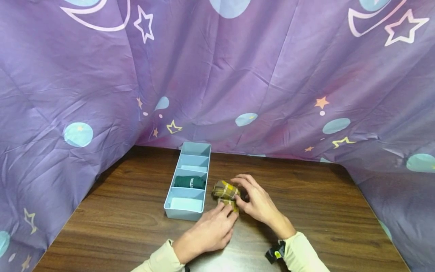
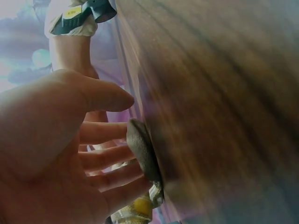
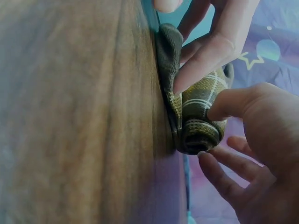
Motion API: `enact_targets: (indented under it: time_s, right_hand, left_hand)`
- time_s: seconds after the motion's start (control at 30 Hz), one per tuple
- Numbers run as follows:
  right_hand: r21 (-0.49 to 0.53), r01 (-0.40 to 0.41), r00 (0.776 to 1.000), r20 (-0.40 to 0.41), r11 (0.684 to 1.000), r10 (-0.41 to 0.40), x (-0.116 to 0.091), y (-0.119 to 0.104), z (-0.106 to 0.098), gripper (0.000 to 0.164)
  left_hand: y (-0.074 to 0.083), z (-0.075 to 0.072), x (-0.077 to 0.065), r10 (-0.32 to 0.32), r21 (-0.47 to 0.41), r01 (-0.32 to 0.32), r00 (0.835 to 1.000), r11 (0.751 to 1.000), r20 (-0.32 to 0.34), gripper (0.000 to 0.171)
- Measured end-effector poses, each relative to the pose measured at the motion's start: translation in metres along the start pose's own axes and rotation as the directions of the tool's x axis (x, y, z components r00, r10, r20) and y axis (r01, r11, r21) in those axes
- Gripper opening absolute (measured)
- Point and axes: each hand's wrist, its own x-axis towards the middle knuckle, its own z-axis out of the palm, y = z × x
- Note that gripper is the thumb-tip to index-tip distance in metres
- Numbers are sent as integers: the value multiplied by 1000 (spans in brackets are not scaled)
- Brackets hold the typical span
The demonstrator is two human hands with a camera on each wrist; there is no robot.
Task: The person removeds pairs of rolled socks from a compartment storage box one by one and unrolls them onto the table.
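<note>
A yellow-and-brown plaid sock (image 1: 225, 189) lies partly rolled up on the table, right of the blue box. My right hand (image 1: 258, 202) holds the rolled part, its thumb on top and fingertips at the coiled end in the right wrist view. My left hand (image 1: 215, 228) rests its extended fingers on the flat near part of the sock. In the left wrist view the plain brown end (image 2: 144, 149) of the sock sticks out past those fingers. A dark green rolled sock (image 1: 189, 182) with white lettering sits in one compartment of the box.
The long light-blue divided box (image 1: 185, 215) stands just left of the hands, its other compartments without socks. Wood-grain tabletop (image 1: 323, 211) surrounds it. A purple curtain (image 1: 217, 83) with stars and moons hangs behind and at both sides.
</note>
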Motion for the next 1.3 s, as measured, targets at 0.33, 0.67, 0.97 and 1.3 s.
enact_targets:
  time_s: [0.33, 0.67, 0.97, 1.3]
  right_hand:
    - [-21, -8, 1000, 28, 1000, 9, 2, -1, 1, 41]
    - [-65, -4, 1000, 19, 998, 6, 9, -3, 5, 43]
    - [-70, -14, 1000, 27, 997, 16, 10, -1, 8, 42]
    - [-75, -9, 1000, 2, 997, 9, 12, 3, 10, 39]
  left_hand:
    - [2, -1, -2, 18, 1, -18, 1000, 1000, 0, 42]
    - [7, 0, -3, 56, 28, -55, 998, 998, -32, 41]
    - [9, -2, -5, 54, 10, -54, 998, 998, -26, 44]
    - [11, -5, -6, 57, 9, -57, 998, 998, -16, 41]
